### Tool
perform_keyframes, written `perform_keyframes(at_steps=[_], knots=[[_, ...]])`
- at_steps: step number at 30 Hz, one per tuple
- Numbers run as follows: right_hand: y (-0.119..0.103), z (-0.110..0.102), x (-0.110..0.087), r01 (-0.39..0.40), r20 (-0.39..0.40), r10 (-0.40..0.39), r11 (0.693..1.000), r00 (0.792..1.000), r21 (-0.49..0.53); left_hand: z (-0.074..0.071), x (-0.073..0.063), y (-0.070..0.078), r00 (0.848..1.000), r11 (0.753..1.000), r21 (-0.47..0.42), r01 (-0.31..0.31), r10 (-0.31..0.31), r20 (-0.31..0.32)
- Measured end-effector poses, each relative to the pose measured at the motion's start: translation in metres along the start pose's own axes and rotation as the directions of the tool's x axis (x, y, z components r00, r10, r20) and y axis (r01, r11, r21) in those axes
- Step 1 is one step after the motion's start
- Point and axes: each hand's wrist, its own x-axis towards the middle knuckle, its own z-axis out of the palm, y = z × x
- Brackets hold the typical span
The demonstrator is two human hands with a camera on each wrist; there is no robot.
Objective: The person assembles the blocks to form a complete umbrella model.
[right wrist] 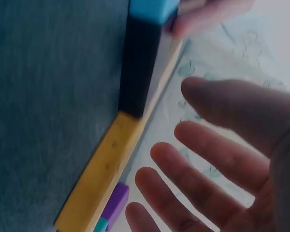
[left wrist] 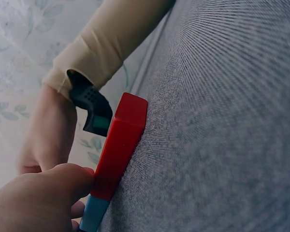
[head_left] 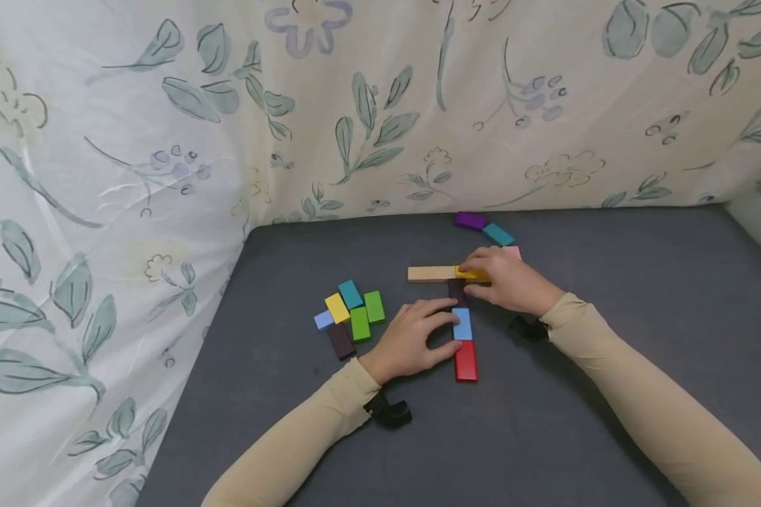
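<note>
L hand [head_left: 412,336]: fingers apart, thumb on red blk [head_left: 466,362], tips nr blue blk [head_left: 462,325] at its 12 o'clock. R hand [head_left: 514,282]: fingers spread, prob. just off yellow blk [right wrist: 104,174], farther out at 12.

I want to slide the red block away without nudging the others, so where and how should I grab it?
I'd pinch the red block across its long sides, close to its near end, coming from the person's side. It lies lengthwise with that end free, while its far end meets the light blue block and the left hand's thumb is at its far left corner.
</note>
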Motion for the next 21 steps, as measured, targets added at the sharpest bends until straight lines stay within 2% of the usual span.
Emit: perform_keyframes(at_steps=[8,21], knots=[[-0.006,0.007,-0.001,0.034,0.048,-0.033,0.999,0.998,-0.022,0.002,0.001,-0.004,1.000,1.000,0.002,-0.013,0.013,-0.013],[-0.004,0.013,-0.002,0.096,0.048,-0.094,0.994,0.994,-0.056,0.000,0.000,-0.004,1.000,1.000,-0.008,-0.010,0.010,-0.001]])
